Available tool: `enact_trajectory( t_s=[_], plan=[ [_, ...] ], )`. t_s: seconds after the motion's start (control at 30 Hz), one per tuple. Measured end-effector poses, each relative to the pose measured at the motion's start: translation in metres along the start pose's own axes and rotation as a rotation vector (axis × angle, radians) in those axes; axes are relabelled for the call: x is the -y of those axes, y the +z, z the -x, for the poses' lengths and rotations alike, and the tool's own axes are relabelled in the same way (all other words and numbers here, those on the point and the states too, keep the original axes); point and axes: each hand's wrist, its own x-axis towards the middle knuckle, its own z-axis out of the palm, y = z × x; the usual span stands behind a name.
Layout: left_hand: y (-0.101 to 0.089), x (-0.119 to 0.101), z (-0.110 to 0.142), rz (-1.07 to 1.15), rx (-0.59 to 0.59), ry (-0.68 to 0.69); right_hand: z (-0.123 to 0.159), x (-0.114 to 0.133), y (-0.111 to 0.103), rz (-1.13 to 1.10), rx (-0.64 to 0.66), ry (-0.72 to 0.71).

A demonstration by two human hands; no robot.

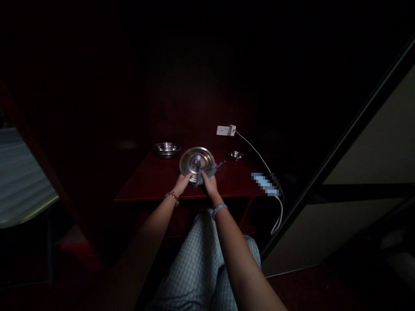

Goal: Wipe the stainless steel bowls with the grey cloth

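two hands w/ fingers gripping steel dish, r. via grey cloth; nested bowls l., sm. bowl r.

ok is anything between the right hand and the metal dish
Yes, the grey cloth: it is bunched between the right hand and the metal dish, at the dish's near right side. Nothing visible separates the left hand from the near rim.

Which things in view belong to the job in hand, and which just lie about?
In the job:
metal plate, held by the left hand
grey cloth, held against it by the right hand

Apparently lying about:
stacked metal dishes, small metal bowl: untouched, might belong too
white cable
pixelated blue item
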Motion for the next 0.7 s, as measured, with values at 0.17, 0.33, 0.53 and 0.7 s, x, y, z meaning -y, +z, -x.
enact_trajectory(
  t_s=[0.17,0.33,0.53,0.7],
  plan=[
    [-0.0006,0.0017,-0.0018,0.006,0.013,0.012,0.0006,0.0019,0.0006,-0.009,0.006,0.002],
    [-0.0011,0.0056,-0.0042,0.000,-0.002,-0.001,-0.0013,-0.0019,0.0024,-0.002,-0.011,0.015],
    [-0.0019,0.0061,-0.0042,-0.034,-0.008,-0.004,-0.0016,-0.0023,0.0028,0.000,-0.015,0.023],
    [-0.0018,0.0060,-0.0038,-0.028,-0.017,-0.005,-0.0004,-0.0002,0.0023,0.005,-0.019,0.015]
  ],
)
